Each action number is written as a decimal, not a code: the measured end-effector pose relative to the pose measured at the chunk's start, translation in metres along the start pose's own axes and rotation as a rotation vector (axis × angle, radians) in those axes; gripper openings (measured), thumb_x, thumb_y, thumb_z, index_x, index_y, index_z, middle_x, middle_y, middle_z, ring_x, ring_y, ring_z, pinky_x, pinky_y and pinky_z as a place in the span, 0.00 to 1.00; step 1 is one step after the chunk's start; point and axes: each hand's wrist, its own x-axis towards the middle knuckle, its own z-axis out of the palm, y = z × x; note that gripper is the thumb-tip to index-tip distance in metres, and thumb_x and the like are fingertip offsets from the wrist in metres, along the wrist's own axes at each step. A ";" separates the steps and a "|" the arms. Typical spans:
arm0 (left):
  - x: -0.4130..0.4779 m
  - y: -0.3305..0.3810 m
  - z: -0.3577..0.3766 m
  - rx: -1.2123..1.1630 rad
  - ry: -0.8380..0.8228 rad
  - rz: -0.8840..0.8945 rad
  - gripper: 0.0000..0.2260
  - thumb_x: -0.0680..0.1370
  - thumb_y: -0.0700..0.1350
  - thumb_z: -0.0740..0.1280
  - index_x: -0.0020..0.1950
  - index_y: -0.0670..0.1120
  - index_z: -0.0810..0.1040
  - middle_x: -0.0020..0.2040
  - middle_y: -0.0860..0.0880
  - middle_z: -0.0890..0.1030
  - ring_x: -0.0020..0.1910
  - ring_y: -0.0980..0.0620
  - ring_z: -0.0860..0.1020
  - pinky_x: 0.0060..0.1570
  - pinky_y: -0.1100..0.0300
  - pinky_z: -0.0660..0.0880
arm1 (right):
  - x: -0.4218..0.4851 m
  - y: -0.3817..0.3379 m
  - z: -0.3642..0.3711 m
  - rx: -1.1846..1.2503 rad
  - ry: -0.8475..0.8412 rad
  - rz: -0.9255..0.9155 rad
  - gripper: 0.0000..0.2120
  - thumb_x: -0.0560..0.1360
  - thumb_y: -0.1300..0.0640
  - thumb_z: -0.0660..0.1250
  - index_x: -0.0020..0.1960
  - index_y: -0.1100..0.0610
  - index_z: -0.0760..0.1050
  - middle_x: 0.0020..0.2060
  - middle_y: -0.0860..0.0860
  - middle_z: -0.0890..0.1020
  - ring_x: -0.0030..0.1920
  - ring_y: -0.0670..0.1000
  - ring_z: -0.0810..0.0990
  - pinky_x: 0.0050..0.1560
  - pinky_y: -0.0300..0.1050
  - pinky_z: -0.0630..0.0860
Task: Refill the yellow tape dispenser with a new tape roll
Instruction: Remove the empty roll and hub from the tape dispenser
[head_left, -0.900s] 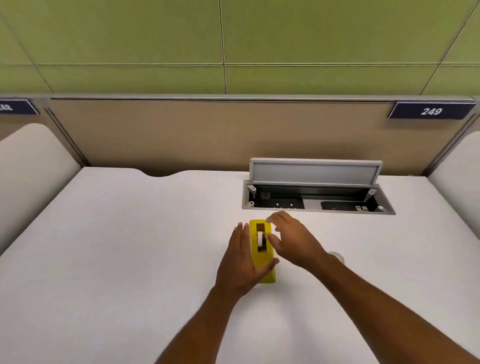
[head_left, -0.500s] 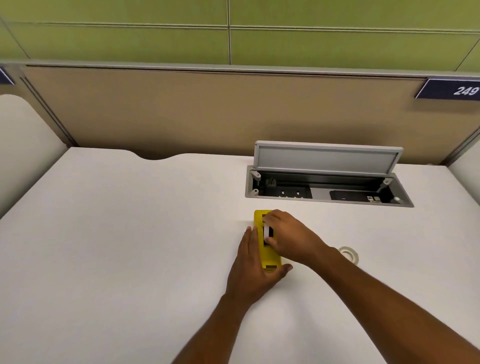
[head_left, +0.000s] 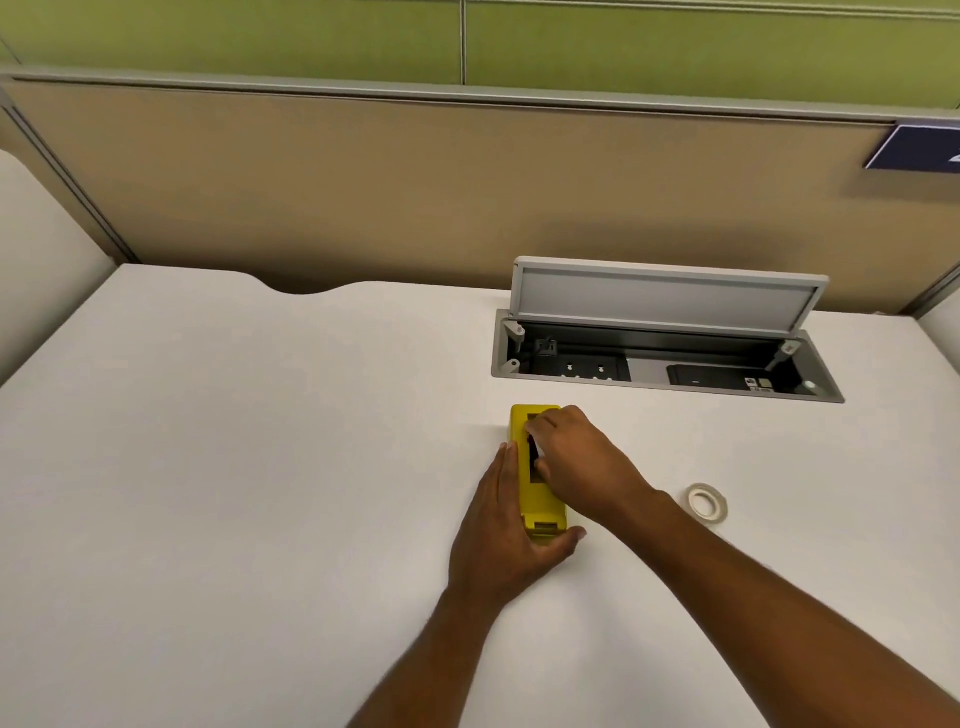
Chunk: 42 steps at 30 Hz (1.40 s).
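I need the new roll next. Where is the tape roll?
In the head view the tape roll lies flat on the desk, right of the right hand.

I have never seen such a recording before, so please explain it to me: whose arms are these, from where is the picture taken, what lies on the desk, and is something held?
There is no machine here. A person wears a camera on the head, looking forward and down, so the two bare arms coming from the bottom edge are that person's own.

The left hand lies along the side of a yellow tape dispenser on the white desk, with the thumb round its near end. The right hand reaches into the dispenser's open top; whether its fingers pinch anything is hidden.

To the right lies a tape roll, flat and untouched. Behind it is an open cable box sunk into the desk, lid raised.
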 end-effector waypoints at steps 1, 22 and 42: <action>0.000 -0.001 0.001 0.001 -0.002 -0.004 0.50 0.62 0.79 0.57 0.76 0.56 0.45 0.77 0.55 0.54 0.74 0.55 0.58 0.68 0.64 0.57 | 0.000 0.000 -0.001 0.021 -0.001 0.012 0.23 0.79 0.52 0.59 0.72 0.57 0.61 0.72 0.54 0.67 0.70 0.56 0.65 0.69 0.49 0.65; -0.001 -0.001 0.001 0.038 0.009 0.015 0.49 0.64 0.76 0.61 0.76 0.56 0.44 0.77 0.55 0.55 0.74 0.55 0.59 0.68 0.64 0.58 | -0.002 0.004 -0.011 0.149 0.024 0.042 0.25 0.78 0.49 0.62 0.72 0.55 0.62 0.71 0.53 0.68 0.69 0.55 0.69 0.68 0.48 0.67; -0.014 0.162 -0.096 -0.412 0.279 0.046 0.12 0.78 0.44 0.66 0.56 0.59 0.75 0.50 0.65 0.78 0.51 0.70 0.76 0.49 0.73 0.74 | -0.115 -0.015 -0.124 0.213 0.355 -0.067 0.20 0.78 0.52 0.62 0.69 0.53 0.67 0.67 0.50 0.73 0.65 0.50 0.72 0.61 0.36 0.68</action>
